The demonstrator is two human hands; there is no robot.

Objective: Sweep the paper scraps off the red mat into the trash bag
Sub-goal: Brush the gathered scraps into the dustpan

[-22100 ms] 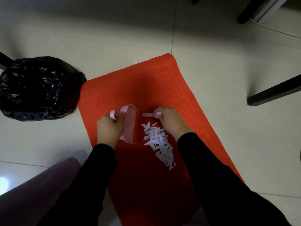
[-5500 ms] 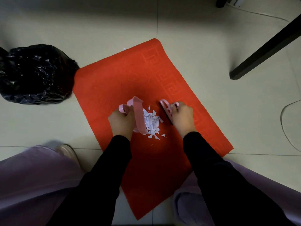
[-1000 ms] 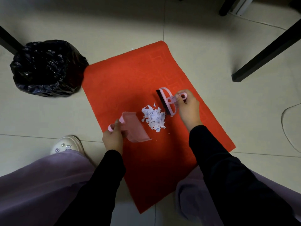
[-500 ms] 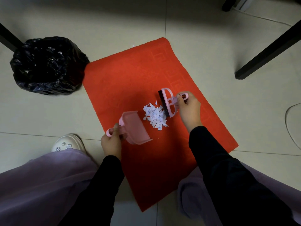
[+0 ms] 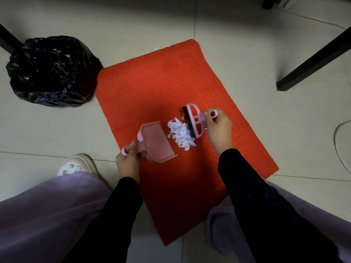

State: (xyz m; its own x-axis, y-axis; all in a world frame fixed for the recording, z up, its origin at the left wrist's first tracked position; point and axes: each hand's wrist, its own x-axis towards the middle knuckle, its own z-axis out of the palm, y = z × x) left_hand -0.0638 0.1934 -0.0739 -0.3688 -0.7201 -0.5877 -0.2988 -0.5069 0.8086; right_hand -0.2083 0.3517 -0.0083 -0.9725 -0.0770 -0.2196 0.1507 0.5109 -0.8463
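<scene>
A red mat (image 5: 152, 92) lies on the tiled floor. A pile of white paper scraps (image 5: 180, 134) sits near its middle. My left hand (image 5: 128, 162) grips the handle of a pink dustpan (image 5: 156, 141), which lies flat just left of the pile with nothing visible in it. My right hand (image 5: 218, 130) holds a pink hand brush (image 5: 193, 120) by its handle. Its dark bristles touch the pile's right side. The black trash bag (image 5: 51, 71) stands open on the floor beyond the mat's far left corner.
Black furniture legs stand at the far left (image 5: 7, 40) and right (image 5: 313, 61). A thin cable (image 5: 337, 141) curves on the floor at the right. My white shoe (image 5: 77, 166) and purple trouser legs fill the near edge.
The brush has closed in on the pile's right side. The dustpan, earlier held upright against the scraps, now lies flat to the left of the pile and nearer to it.
</scene>
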